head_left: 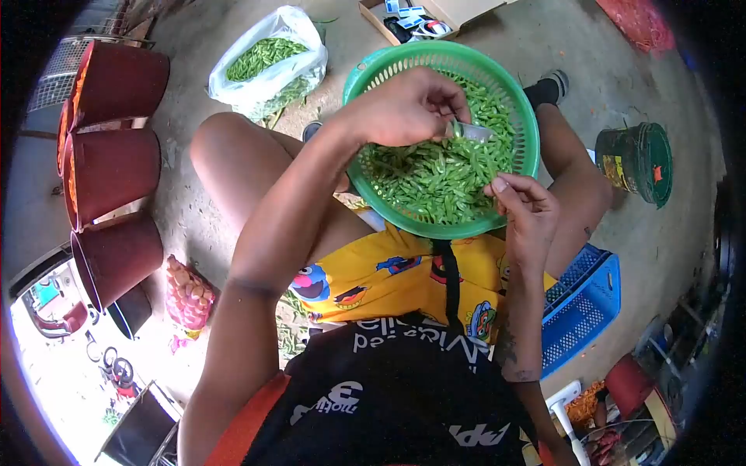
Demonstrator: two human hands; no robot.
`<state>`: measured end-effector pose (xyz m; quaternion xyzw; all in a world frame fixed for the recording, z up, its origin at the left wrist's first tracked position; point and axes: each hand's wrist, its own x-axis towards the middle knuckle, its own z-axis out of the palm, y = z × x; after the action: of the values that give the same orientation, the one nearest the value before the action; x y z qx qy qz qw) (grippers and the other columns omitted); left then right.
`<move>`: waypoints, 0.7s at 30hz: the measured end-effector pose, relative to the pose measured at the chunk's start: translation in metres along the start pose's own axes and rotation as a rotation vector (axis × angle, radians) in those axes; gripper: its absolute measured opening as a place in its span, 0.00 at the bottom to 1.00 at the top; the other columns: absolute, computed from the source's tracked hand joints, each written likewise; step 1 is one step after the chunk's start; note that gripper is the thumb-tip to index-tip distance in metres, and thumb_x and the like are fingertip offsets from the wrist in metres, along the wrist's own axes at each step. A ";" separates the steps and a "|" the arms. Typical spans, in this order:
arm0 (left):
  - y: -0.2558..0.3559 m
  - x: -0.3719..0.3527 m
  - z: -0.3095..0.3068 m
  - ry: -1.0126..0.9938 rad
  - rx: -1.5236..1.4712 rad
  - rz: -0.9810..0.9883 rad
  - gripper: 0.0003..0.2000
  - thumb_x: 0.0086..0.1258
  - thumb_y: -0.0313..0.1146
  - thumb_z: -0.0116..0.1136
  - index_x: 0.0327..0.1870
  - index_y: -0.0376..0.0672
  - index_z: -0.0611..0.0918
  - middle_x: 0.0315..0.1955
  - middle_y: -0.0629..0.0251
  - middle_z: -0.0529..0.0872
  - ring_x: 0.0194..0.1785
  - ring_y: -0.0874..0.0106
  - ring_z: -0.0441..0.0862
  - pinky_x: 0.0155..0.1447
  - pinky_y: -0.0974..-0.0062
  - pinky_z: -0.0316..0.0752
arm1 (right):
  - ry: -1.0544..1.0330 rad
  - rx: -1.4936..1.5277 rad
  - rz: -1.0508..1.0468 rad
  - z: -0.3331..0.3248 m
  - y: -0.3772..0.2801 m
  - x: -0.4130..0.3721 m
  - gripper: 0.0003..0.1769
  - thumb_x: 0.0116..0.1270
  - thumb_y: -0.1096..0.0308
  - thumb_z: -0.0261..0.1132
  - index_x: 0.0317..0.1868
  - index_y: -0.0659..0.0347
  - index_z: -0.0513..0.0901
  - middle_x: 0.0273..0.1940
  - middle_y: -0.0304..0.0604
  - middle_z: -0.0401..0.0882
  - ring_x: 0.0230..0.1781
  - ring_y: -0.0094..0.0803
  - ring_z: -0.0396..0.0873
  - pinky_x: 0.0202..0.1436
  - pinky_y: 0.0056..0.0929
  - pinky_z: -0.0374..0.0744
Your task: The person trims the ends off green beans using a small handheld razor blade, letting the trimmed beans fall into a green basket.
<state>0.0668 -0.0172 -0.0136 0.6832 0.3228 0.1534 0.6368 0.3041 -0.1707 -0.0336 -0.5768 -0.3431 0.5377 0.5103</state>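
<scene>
A green plastic basket (531, 147) with slotted sides rests over my lap. It is filled with many small, slender green pods (443, 182), which look like green chillies or cut beans. My left hand (408, 106) is over the basket's far side, its fingers closed on a small knife. The flat, pale blade (475, 133) points right above the pods. At the basket's near right rim is my right hand (524, 200), thumb and fingertips pinched together. Whatever lies between those fingertips is too small to make out.
A white plastic bag (311, 68) of green pods stands ahead on the left. Dark red buckets (116, 175) line the left side, near a red net sack (186, 295). A blue crate (579, 314) and a dark green bucket (636, 165) are on the right. A cardboard box (462, 14) lies ahead.
</scene>
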 end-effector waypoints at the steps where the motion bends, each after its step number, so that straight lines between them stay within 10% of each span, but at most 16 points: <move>1: 0.002 0.000 -0.003 0.010 -0.020 -0.048 0.16 0.66 0.16 0.60 0.55 0.33 0.87 0.35 0.69 0.87 0.41 0.79 0.85 0.50 0.76 0.82 | -0.009 0.025 -0.006 0.000 0.002 0.001 0.10 0.72 0.79 0.75 0.52 0.70 0.90 0.39 0.47 0.94 0.34 0.19 0.83 0.36 0.18 0.74; 21: 0.004 -0.003 0.014 -0.026 -0.004 0.013 0.14 0.66 0.16 0.66 0.53 0.33 0.88 0.36 0.69 0.87 0.40 0.78 0.85 0.48 0.80 0.79 | -0.065 0.026 0.077 0.009 -0.003 -0.005 0.08 0.77 0.70 0.72 0.47 0.68 0.90 0.32 0.37 0.88 0.27 0.14 0.72 0.33 0.17 0.68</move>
<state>0.0739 -0.0301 -0.0110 0.6858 0.3098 0.1496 0.6414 0.2948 -0.1722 -0.0287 -0.5650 -0.3302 0.5798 0.4854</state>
